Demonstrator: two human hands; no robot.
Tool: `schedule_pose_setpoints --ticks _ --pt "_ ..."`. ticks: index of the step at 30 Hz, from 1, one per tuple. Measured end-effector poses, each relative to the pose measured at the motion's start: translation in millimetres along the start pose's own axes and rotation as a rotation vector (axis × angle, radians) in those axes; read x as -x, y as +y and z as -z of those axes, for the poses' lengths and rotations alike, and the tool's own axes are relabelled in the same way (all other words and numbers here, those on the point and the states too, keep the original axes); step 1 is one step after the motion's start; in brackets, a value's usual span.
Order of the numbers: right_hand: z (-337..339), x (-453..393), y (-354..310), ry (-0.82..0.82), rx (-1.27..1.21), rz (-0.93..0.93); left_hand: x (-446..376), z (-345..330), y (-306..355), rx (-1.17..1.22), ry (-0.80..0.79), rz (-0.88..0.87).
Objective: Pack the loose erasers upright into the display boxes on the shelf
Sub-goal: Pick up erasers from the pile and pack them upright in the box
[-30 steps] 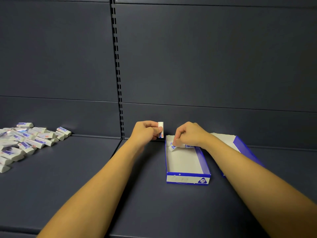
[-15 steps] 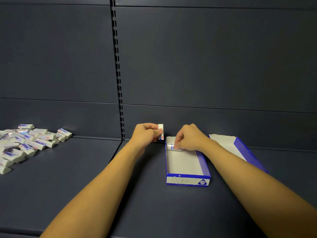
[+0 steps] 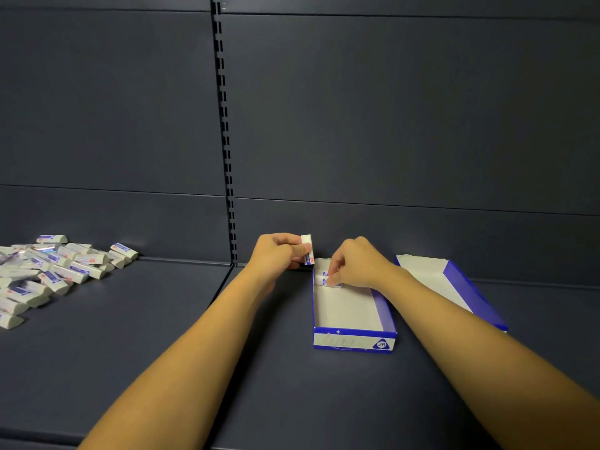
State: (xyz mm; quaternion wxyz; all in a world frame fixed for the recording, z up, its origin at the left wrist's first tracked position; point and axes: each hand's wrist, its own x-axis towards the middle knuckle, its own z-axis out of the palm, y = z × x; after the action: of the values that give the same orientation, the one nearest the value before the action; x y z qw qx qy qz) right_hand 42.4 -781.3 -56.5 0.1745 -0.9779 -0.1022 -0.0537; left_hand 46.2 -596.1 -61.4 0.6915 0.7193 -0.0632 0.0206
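At box [image 3: 354,339] rear | right hand [image 3: 358,264] pinches eraser [image 3: 328,281] | left hand [image 3: 279,253] grips spare eraser [image 3: 307,249]

"2B" on display box [image 3: 354,343] front.

Matt dark shelf [image 3: 162,352], printed card display box [image 3: 354,342], glossy-wrapped loose erasers [image 3: 65,267]

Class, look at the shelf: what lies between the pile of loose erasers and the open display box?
Head view: bare dark shelf, crossed only by the left forearm.
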Motion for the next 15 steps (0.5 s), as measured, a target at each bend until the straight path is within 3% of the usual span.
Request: schedule_pose_setpoints --ticks 7,15 --pt "46.4 8.0 -2.3 0.162 -0.325 -0.005 -0.6 2.0 14.8 0.060 0.011 0.014" --pt "62.8 15.5 -17.6 0.153 -0.325 0.047 4.2 -12.5 34.2 0.059 -0.067 0.003"
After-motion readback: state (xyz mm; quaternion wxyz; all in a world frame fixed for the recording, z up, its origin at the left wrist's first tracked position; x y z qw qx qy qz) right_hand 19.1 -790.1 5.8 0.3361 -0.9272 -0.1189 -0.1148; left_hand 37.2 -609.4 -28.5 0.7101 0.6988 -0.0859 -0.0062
